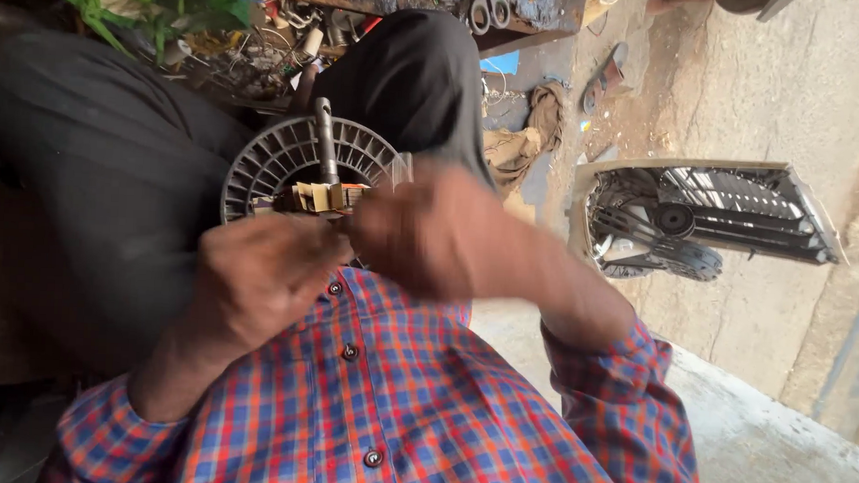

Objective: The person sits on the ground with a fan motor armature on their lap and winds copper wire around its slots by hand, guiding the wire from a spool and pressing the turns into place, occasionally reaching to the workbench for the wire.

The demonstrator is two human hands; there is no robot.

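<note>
Grey round fan wheel with radial ribs and a metal shaft standing up from its hub, paper-lined windings at the centre; it sits on the person's dark-trousered lap, hemmed by knees with cluttered floor beyond. Left hand curled at the wheel's near edge; right hand blurred, fingers bunched at the windings, grip unclear. A pale fan housing lies well apart on the concrete floor.

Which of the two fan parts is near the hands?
The round grey fan wheel with a metal shaft; the other fan housing lies apart on the ground.
</note>
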